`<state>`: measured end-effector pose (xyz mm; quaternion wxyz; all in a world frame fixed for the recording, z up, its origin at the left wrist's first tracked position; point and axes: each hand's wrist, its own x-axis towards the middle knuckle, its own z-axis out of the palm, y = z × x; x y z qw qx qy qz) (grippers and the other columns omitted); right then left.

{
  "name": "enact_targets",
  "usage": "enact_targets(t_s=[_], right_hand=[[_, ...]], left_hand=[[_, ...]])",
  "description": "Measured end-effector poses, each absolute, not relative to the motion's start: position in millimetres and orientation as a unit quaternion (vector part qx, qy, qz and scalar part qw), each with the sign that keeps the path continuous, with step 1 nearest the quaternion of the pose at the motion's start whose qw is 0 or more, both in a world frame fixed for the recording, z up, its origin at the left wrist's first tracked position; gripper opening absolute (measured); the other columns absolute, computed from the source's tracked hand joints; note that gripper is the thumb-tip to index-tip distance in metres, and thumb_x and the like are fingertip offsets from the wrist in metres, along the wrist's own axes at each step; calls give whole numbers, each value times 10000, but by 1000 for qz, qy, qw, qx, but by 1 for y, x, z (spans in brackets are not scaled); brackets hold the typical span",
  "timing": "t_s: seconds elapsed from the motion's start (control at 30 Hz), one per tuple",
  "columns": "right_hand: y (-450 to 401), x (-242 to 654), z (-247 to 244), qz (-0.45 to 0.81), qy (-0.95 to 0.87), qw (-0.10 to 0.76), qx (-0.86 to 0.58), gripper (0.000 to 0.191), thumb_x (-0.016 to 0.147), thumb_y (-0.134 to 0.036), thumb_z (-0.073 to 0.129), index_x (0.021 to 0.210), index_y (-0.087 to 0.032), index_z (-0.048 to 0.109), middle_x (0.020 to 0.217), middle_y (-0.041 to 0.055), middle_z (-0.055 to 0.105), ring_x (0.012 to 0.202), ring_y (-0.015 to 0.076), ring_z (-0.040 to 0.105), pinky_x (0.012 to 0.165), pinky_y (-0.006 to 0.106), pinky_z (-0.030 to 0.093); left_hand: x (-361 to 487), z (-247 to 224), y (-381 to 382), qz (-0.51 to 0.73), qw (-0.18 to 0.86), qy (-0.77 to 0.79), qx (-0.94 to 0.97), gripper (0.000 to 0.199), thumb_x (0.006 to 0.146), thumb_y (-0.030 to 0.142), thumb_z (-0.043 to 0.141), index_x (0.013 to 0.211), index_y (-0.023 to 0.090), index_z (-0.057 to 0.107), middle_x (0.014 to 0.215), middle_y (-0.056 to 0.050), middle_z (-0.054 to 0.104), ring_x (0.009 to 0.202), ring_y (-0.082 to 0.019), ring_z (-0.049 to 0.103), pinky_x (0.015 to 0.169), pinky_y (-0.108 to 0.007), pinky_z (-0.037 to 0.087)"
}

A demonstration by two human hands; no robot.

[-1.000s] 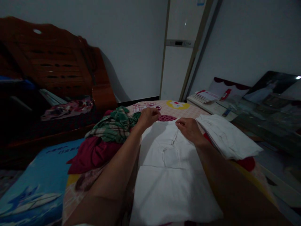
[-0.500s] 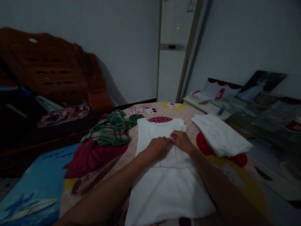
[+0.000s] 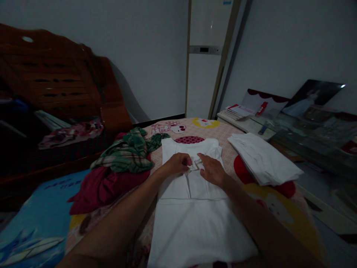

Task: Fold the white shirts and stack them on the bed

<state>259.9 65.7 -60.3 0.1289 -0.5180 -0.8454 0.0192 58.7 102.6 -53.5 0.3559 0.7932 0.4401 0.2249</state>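
A white sleeveless garment [image 3: 192, 223] lies spread before me, its neckline at the far end and a seam across its middle. My left hand [image 3: 178, 163] is on its upper part, with curled fingers pinching a bit of the white cloth. Beside it, my right hand [image 3: 212, 169] has thumb and forefinger apart, touching or just above a small raised fold of the same cloth between the two hands. Whether the right fingertips grip any fabric is hard to see in the dim light.
A folded white cloth [image 3: 263, 158] lies to the right on the patterned bedspread [image 3: 164, 130]. Green plaid cloth [image 3: 131, 152] and dark red cloth [image 3: 108, 190] are heaped on the left. Beyond stand a wooden bench [image 3: 55, 82] and a glass-topped cabinet [image 3: 306, 137].
My hands were pinched together over the garment; now they are apart. The left has moved left and the right hand's fingers have opened. A raised fold shows between them.
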Motion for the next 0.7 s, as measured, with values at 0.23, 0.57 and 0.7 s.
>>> enact_targets(t_s=[0.23,0.57,0.7], right_hand=[[78,264,-58,44,-757,216,-615,531,732,-140,548,1262,-128,564,926,100,711,876,230,662,776,312,509],[92,311,-36,430,-602,291,-607,87,608,-123,596,685,-163,590,451,-10,598,330,107,495,326,193,345],[91,321,-30,512,-602,288,-541,149,639,-230,686,724,-155,590,515,15,650,395,117,560,400,201,442]], left_hand=[[69,-48,92,246,351,427,796,227,595,44,615,788,164,607,650,52,584,589,-93,525,553,-185,382],[75,-31,82,138,375,318,860,259,614,-12,559,749,152,706,691,23,665,635,-95,570,589,-170,383],[79,-33,74,118,378,302,867,245,628,-8,599,753,162,723,719,14,688,650,-100,587,606,-172,400]])
